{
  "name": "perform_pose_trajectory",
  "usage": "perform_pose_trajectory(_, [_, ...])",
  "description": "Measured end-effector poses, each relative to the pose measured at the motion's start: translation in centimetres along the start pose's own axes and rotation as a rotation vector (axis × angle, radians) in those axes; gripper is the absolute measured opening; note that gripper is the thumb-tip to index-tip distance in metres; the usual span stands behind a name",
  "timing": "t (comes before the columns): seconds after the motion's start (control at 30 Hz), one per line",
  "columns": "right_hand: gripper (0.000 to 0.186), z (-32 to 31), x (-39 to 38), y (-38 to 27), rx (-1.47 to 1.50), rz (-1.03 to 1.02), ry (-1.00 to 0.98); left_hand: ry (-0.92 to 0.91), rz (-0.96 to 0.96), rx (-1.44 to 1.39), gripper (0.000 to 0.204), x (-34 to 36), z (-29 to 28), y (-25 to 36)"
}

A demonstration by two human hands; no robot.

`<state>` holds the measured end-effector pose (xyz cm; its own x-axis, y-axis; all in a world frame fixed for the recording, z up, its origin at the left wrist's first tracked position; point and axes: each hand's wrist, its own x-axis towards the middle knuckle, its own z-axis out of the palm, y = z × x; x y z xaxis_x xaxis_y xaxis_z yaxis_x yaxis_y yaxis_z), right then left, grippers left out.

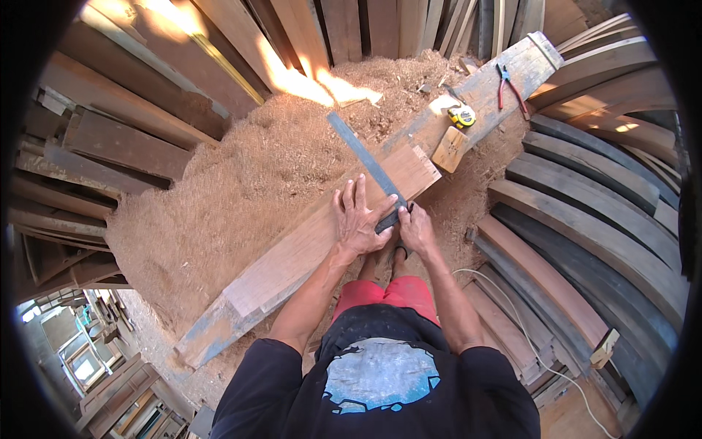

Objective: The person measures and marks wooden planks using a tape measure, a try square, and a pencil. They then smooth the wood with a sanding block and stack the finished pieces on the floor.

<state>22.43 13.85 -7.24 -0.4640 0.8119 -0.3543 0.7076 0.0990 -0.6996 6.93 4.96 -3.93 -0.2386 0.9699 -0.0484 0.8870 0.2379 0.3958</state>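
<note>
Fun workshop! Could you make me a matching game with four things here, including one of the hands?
Things:
1. Tape measure
2. Pliers
3. Metal square
4. Left hand

Descriptions:
A. Long grey blade crossing the board
B. Red handles, spread apart
C. Fingers spread on the wood
D. Yellow and black, beside a small wooden block

Right pairs: 1-D, 2-B, 3-A, 4-C

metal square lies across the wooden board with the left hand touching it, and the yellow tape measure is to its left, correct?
Wrong side: the head view shows the yellow tape measure to the right of the metal square. The square does lie across the wooden board, touched by the left hand.
</note>
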Motion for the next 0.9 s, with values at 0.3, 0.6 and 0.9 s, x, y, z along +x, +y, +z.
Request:
perform_pose_trajectory(0.3, [0.021,-11.4,2.8,3.5,0.182,-0.004,0.332,-0.013,-0.254,-0.026,0.123,-4.7,-2.3,-3.7])
perform_pose_trajectory(0.6, [0.032,-18.8,15.0,2.1,-0.333,-0.188,0.136,-0.193,-0.500,0.058,0.126,-6.6,-4.0,-4.5])
perform_pose_trajectory(0.9, [0.033,-15.3,24.8,6.9,-0.393,-0.187,-0.143,-0.101,-0.536,0.061,0.126,-7.1,-3.1,-4.2])
